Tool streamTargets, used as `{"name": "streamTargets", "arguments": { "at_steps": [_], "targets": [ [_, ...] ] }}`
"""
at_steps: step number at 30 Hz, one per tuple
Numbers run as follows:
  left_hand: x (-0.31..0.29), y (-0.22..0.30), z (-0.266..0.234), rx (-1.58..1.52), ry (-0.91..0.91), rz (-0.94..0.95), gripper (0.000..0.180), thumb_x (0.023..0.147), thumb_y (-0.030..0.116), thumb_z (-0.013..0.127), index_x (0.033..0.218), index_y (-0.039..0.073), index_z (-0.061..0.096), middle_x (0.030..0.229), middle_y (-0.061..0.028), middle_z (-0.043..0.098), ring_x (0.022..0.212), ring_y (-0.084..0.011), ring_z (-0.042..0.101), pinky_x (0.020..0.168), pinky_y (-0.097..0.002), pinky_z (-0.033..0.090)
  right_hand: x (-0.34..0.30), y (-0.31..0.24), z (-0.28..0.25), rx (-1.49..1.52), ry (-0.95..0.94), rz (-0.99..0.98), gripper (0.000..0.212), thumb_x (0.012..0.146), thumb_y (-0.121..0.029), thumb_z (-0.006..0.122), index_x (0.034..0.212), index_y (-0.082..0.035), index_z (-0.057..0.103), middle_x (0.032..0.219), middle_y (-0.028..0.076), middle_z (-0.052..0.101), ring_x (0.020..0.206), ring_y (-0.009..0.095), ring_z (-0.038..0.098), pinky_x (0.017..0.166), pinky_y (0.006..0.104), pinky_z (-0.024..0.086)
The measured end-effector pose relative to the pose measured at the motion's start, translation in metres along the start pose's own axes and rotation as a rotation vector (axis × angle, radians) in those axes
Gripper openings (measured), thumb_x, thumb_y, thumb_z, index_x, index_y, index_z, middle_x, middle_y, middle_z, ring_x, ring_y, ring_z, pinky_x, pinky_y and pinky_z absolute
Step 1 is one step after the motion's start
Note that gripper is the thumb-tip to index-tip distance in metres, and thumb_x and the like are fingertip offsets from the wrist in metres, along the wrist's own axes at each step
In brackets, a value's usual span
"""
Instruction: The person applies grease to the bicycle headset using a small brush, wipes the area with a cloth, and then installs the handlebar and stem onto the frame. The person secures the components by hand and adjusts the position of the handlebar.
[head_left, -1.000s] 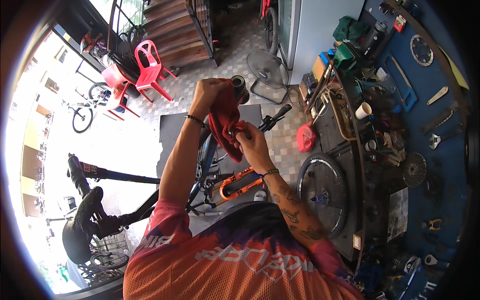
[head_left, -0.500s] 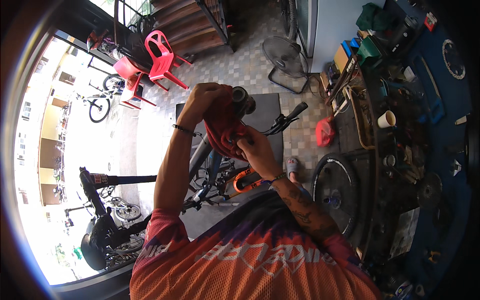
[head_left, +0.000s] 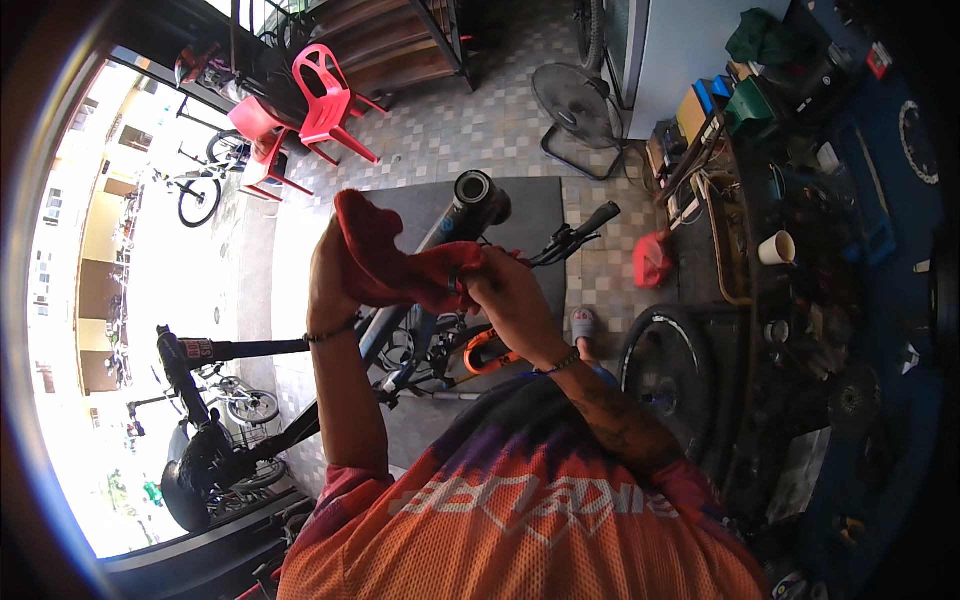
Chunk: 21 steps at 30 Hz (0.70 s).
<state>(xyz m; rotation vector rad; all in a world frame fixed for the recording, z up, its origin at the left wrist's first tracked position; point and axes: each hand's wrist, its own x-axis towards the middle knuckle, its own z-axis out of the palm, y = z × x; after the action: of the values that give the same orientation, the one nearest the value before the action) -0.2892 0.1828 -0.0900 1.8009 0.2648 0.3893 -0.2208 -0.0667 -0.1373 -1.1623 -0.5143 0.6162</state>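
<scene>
While a red cloth (head_left: 405, 278) hangs between two hands, a bike frame (head_left: 460, 218) shows just past it.
The right hand (head_left: 515, 308) has its fingers clamped on one end of the cloth. The other end lies over the left hand (head_left: 332, 275) and hides its fingers, so I cannot tell if they are apart or together. I cannot tell if the cloth touches the frame. The frame's round, open tube end tips up. To its right is a black handlebar (head_left: 568, 245); lower down is an orange bike part (head_left: 484, 352). A dark mat (head_left: 540, 205) lies below, and a wheel (head_left: 665, 400) is farther right.
</scene>
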Motion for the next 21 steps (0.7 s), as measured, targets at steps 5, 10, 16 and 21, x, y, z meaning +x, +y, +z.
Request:
{"name": "streamTargets", "arguments": {
  "at_steps": [5, 10, 16, 21],
  "targets": [
    [-0.087, 0.026, 0.074, -0.352, 0.032, -0.244, 0.034, 0.11, 0.024, 0.055, 0.125, -0.003, 0.067, 0.108, -0.0058, 0.074, 0.094, -0.0094, 0.068, 0.085, -0.0267, 0.056, -0.021, -0.014, -0.002, -0.388, 0.013, -0.195, 0.016, 0.102, -0.013, 0.064, 0.113, -0.001, 0.063, 0.088, 0.005, 0.072, 0.075, 0.01, 0.065, 0.067, 0.0297, 0.053],
    [-0.111, 0.033, 0.097, -0.055, 0.057, -0.086, 0.022, 0.101, 0.013, 0.067, 0.116, -0.003, 0.071, 0.096, -0.0093, 0.074, 0.087, -0.0156, 0.069, 0.079, -0.0299, 0.056, -0.053, -0.027, 0.011, -0.698, 0.054, -0.17, 0.02, 0.097, -0.011, 0.07, 0.109, 0.001, 0.06, 0.089, 0.019, 0.072, 0.084, 0.043, 0.071, 0.072, 0.0461, 0.055],
    [-0.122, 0.022, 0.1, 0.124, -0.327, -0.021, 0.02, 0.101, 0.017, 0.068, 0.105, -0.002, 0.068, 0.086, -0.0152, 0.07, 0.072, -0.0286, 0.065, 0.07, -0.0367, 0.053, -0.111, -0.018, 0.004, -0.805, 0.164, -0.155, 0.017, 0.098, -0.008, 0.066, 0.111, 0.001, 0.061, 0.092, 0.021, 0.07, 0.082, 0.035, 0.071, 0.069, 0.0403, 0.054],
    [-0.14, 0.025, 0.144, 0.031, -0.434, 0.2, 0.028, 0.102, 0.021, 0.064, 0.113, -0.005, 0.065, 0.091, -0.0162, 0.07, 0.078, -0.0259, 0.067, 0.075, -0.0368, 0.053, -0.157, 0.022, 0.011, 0.068, 0.656, -0.007, 0.021, 0.1, -0.01, 0.061, 0.116, 0.003, 0.067, 0.086, 0.001, 0.07, 0.07, 0.013, 0.064, 0.063, 0.034, 0.051]
  ]
}}
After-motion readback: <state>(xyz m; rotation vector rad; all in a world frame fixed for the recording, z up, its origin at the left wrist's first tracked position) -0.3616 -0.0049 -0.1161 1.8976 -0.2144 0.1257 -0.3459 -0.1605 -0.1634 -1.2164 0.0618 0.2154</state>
